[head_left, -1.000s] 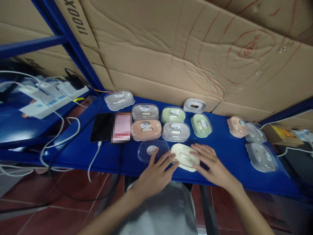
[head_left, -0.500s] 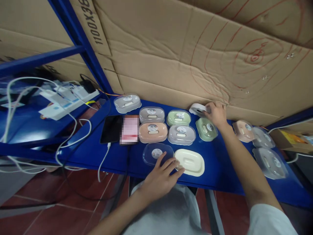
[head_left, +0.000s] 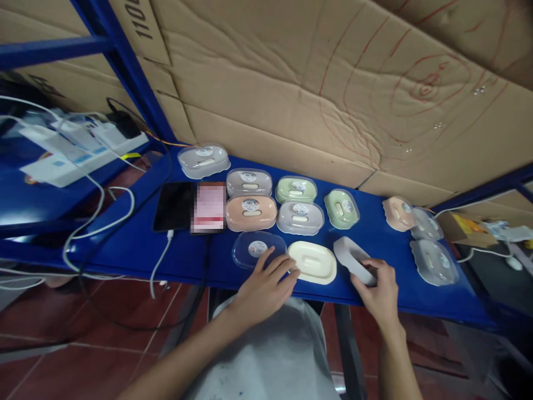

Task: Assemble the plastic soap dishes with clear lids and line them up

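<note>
My left hand lies flat with fingers spread, its fingertips on a clear soap-box lid and against the left edge of a cream soap dish. My right hand grips a pale grey soap dish, which is tilted on the blue shelf just right of the cream one. Behind them stand closed soap boxes: an orange one, a grey one, two green ones and a grey-lidded one.
A black phone with a white cable and a pink card lie left of the boxes. More boxes sit at the right and back left. Cardboard forms the back wall. Power strips and cables crowd the left shelf.
My right hand reached to the back of the shelf, took the pale grey dish, and brought it forward beside the cream dish. My left hand stayed in place.
</note>
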A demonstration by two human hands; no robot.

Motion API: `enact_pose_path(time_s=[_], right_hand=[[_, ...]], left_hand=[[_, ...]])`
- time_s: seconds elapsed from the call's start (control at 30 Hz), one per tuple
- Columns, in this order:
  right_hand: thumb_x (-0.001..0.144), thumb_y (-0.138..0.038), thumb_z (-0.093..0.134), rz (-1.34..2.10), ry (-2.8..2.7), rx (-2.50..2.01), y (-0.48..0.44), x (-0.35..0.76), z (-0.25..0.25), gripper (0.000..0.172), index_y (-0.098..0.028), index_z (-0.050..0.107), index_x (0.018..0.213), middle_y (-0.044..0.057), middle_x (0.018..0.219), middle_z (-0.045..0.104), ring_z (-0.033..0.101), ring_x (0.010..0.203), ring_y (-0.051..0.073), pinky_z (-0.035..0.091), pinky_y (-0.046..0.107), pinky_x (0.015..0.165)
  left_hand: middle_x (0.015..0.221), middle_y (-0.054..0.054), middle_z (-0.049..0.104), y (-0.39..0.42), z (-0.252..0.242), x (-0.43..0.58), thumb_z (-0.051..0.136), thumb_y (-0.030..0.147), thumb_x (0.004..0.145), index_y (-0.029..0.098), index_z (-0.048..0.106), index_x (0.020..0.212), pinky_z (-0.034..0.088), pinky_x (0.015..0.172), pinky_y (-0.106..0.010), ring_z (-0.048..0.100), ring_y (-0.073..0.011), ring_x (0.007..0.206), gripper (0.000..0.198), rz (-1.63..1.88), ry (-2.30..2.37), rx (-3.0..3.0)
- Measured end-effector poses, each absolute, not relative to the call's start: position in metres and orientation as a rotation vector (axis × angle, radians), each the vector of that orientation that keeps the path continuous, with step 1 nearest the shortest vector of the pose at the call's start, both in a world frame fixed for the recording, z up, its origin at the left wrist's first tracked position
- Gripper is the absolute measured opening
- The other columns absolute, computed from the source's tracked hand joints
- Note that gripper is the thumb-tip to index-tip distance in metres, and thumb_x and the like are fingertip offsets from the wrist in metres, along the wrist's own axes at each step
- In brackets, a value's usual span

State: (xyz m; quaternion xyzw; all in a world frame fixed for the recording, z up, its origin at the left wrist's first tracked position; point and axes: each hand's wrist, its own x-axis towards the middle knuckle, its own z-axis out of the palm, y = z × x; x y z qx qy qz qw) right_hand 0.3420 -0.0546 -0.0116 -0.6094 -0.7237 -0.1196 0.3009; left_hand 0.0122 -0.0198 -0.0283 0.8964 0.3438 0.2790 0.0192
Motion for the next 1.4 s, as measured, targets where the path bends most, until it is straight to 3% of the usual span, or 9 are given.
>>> enact_pose_path(time_s=[0.23, 0.47, 0.63, 0.77, 0.83, 0.97, 1.17, 1.27, 1.4], right_hand=[[0.101, -0.045, 0.069, -0.066, -2.176, -1.411, -0.043, 0.284, -0.005, 0.033, -0.031, 0.067, 0.131, 0.008, 0.119, 0.077, 0.072, 0.109, 0.031, 0.046, 0.045, 0.092], [0.104, -0.047, 0.066, -0.089, -2.338, -1.391, -0.045, 0.253, -0.003, 0.041, -0.030, 0.064, 0.141, 0.010, 0.133, 0.074, 0.070, 0.115, 0.030, 0.043, 0.045, 0.095], [0.109, -0.034, 0.057, -0.144, -2.386, -1.438, -0.055, 0.239, -0.005, 0.046, -0.030, 0.054, 0.154, 0.012, 0.143, 0.069, 0.066, 0.126, 0.032, 0.042, 0.051, 0.104], [0.108, -0.027, 0.056, -0.116, -2.402, -1.431, -0.058, 0.239, -0.008, 0.052, -0.029, 0.048, 0.159, 0.011, 0.152, 0.063, 0.060, 0.137, 0.032, 0.040, 0.053, 0.113], [0.108, -0.026, 0.057, -0.086, -2.394, -1.423, -0.056, 0.242, -0.010, 0.050, -0.028, 0.050, 0.157, 0.012, 0.154, 0.061, 0.057, 0.141, 0.032, 0.040, 0.053, 0.115], [0.107, -0.034, 0.060, 0.083, -2.357, -1.417, -0.047, 0.248, -0.014, 0.054, -0.034, 0.048, 0.159, 0.011, 0.162, 0.052, 0.049, 0.149, 0.034, 0.039, 0.057, 0.120], [0.100, -0.052, 0.070, 0.483, -1.921, -1.375, -0.031, 0.256, -0.021, 0.100, -0.035, 0.004, 0.174, 0.011, 0.182, 0.008, 0.017, 0.167, 0.035, 0.035, 0.058, 0.130], [0.098, -0.052, 0.074, 0.522, -1.889, -1.356, -0.029, 0.262, -0.020, 0.101, -0.040, 0.008, 0.173, 0.007, 0.183, -0.001, 0.007, 0.168, 0.035, 0.030, 0.059, 0.132], [0.101, -0.049, 0.070, 0.589, -1.973, -1.418, -0.027, 0.274, -0.017, 0.083, -0.041, 0.026, 0.171, 0.004, 0.183, 0.008, 0.015, 0.167, 0.034, 0.033, 0.056, 0.131]], left_hand=[[0.130, -0.006, 0.073, -0.020, -0.029, 0.013, 0.060, 0.022, 0.106, 0.022, 0.069, 0.127, 0.030, 0.133, -0.052, 0.064, -0.0208, 0.130, 0.023, 0.895, 1.024, 2.756], [0.132, -0.014, 0.066, -0.022, -0.039, 0.009, 0.056, 0.014, 0.106, 0.016, 0.064, 0.126, 0.059, 0.111, -0.041, 0.065, -0.0263, 0.130, 0.022, 1.097, 1.255, 2.515], [0.140, -0.015, 0.063, -0.022, -0.031, 0.007, 0.054, 0.017, 0.107, 0.019, 0.060, 0.135, 0.057, 0.114, -0.048, 0.062, -0.0279, 0.135, 0.028, 1.078, 1.224, 2.539], [0.152, -0.016, 0.058, -0.020, -0.016, -0.013, 0.062, 0.025, 0.104, 0.024, 0.059, 0.143, 0.033, 0.127, -0.071, 0.052, -0.0354, 0.148, 0.040, 1.043, 1.370, 2.575], [0.162, -0.017, 0.050, -0.017, -0.013, -0.028, 0.067, 0.029, 0.101, 0.025, 0.054, 0.152, 0.032, 0.125, -0.076, 0.044, -0.0411, 0.154, 0.053, 0.882, 1.512, 2.535], [0.166, -0.018, 0.047, -0.015, -0.016, -0.054, 0.064, 0.036, 0.105, 0.024, 0.051, 0.156, 0.050, 0.116, -0.066, 0.045, -0.0416, 0.154, 0.054, 0.760, 1.547, 2.481], [0.152, -0.009, 0.061, -0.014, 0.001, -0.038, 0.060, 0.043, 0.108, 0.031, 0.052, 0.154, 0.056, 0.116, -0.048, 0.062, -0.0272, 0.141, 0.048, 1.073, 1.396, 2.251], [0.149, -0.011, 0.064, -0.004, 0.007, -0.008, 0.065, 0.044, 0.106, 0.028, 0.058, 0.146, 0.056, 0.116, -0.051, 0.062, -0.0292, 0.140, 0.044, 1.120, 1.243, 2.347], [0.147, -0.016, 0.064, 0.010, 0.000, 0.028, 0.068, 0.044, 0.103, 0.021, 0.060, 0.141, 0.058, 0.112, -0.056, 0.062, -0.0347, 0.139, 0.045, 1.069, 1.151, 2.518]])
